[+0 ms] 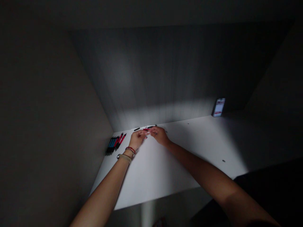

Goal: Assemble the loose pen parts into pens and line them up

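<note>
Dim room, white table (pixel 189 151). Spare pens (pixel 115 144) lie bunched on the left. Further back, the left hand (pixel 138 138) and right hand (pixel 159 135) meet, both pinching a red pen (pixel 146 129). It could slip and roll away, because the light is poor.

dim grey walls (pixel 165 69) enclose a white table (pixel 189 148) lit brightly

Mid-frame, a left hand (pixel 137 138) and right hand (pixel 160 135) meet over a red pen (pixel 146 129) on a white table (pixel 189 151); more pens (pixel 115 144) lie left.
</note>
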{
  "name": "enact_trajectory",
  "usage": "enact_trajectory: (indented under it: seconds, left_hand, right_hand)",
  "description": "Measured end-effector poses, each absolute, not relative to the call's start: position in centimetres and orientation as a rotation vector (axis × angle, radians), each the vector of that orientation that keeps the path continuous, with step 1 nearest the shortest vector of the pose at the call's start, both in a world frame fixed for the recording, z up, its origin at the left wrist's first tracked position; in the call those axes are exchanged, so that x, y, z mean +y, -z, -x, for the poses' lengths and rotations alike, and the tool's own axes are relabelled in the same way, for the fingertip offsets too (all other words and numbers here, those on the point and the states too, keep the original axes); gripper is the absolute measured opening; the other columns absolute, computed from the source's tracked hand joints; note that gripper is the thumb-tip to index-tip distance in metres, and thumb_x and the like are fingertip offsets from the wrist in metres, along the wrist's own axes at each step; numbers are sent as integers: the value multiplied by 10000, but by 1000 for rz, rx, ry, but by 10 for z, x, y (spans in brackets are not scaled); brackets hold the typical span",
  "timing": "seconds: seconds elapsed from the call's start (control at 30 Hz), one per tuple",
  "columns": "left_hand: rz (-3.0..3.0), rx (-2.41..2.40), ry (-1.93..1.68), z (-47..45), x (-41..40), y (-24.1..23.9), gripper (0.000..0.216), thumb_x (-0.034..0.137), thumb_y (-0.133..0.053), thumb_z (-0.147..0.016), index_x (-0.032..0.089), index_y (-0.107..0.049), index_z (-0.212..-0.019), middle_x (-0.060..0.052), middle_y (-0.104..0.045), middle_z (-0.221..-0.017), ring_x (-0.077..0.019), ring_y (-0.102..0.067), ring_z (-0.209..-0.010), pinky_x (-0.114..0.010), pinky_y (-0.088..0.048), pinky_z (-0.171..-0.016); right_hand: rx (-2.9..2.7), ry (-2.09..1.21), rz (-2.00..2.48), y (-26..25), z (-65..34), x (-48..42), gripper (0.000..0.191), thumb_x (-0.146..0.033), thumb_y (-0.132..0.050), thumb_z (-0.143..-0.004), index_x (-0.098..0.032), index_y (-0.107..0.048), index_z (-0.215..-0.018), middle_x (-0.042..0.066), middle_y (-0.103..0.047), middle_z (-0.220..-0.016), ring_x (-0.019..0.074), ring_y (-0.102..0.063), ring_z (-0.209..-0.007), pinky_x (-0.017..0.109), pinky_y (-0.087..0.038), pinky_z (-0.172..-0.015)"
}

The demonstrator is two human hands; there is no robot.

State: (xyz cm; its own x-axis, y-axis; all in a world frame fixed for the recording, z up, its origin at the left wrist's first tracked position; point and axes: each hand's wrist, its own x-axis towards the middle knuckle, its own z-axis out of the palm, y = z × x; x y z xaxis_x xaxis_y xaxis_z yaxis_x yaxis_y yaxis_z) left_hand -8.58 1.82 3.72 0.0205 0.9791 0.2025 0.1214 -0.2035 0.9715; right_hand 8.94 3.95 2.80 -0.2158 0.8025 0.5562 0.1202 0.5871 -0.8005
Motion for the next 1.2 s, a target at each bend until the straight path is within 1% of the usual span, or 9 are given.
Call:
enact_trajectory:
  seconds: [0.2, 0.4, 0.5, 0.7, 0.87, 0.97, 1.03, 1.1, 1.2]
  left_hand:
    - [-1484, 1181, -1294, 87, 18, -36, 419, 505, -813, -677, 143, -755, -879, -87, -753, -788, -169, -636, -636, -253, -413, -581]
    - [-1570, 1202, -1279, 87, 18, -36, 351, 472, -789, -720, 152, -772, -865, -66, -739, -751, -163, -623, -637, -266, -455, -637]
    - [-1605, 1197, -1260, 87, 18, -36, 321, 457, -779, -737, 163, -771, -866, -65, -741, -762, -169, -630, -646, -274, -473, -654]
    - [-1641, 1205, -1227, 89, 16, -36, 247, 417, -788, -727, 188, -741, -807, -42, -711, -696, -175, -622, -631, -270, -462, -638]
    - [-1847, 1215, -1181, 93, 18, -31, 137, 337, -733, -793, 208, -745, -841, -49, -740, -781, -192, -653, -694, -267, -474, -661]
    - [-1949, 1240, -1161, 97, 20, -30, 107, 285, -688, -827, 212, -755, -865, -55, -757, -824, -206, -677, -741, -281, -499, -711]
    - [-1973, 1303, -1157, 100, 20, -30, 92, 243, -683, -817, 220, -766, -849, -51, -761, -821, -213, -683, -755, -297, -511, -763]
    - [-1976, 1379, -1161, 104, 21, -30, 87, 206, -702, -784, 231, -775, -823, -53, -766, -831, -230, -690, -793, -321, -515, -841]
    - [-2042, 1463, -1153, 107, 21, -27, 121, 206, -753, -748, 234, -785, -861, -88, -776, -964, -276, -693, -945, -375, -483, -994]
  right_hand:
    - [-1714, -705, 803, -30, -90, 38, 80, -204, -620, -840, -194, -697, -859, 60, -771, -885, 182, -725, -835, 306, -567, -808]
    - [-1715, -724, 814, -29, -89, 39, 113, -192, -613, -848, -186, -722, -876, 53, -770, -864, 173, -717, -792, 288, -561, -767]
    - [-1744, -694, 824, -27, -90, 40, 105, -190, -636, -856, -188, -738, -878, 58, -776, -864, 175, -718, -788, 287, -557, -754]
    - [-1818, -681, 815, -16, -91, 47, 88, -173, -687, -849, -188, -767, -881, 62, -782, -860, 186, -730, -789, 300, -565, -760]
    - [-1836, -684, 836, -5, -89, 54, 66, -165, -734, -812, -196, -776, -852, 62, -788, -843, 191, -735, -760, 286, -569, -718]
    - [-1840, -682, 841, -3, -91, 57, 63, -158, -724, -809, -193, -772, -828, 58, -785, -810, 187, -734, -741, 274, -565, -701]
    - [-1824, -663, 862, -6, -95, 58, 79, -150, -704, -811, -192, -769, -826, 56, -786, -813, 184, -734, -745, 275, -565, -711]
    - [-1808, -638, 904, -10, -100, 59, 93, -146, -688, -812, -192, -766, -831, 53, -787, -822, 183, -733, -746, 277, -564, -718]
    - [-1791, -571, 983, -16, -110, 60, 89, -152, -683, -813, -190, -762, -823, 49, -784, -819, 187, -728, -745, 279, -555, -725]
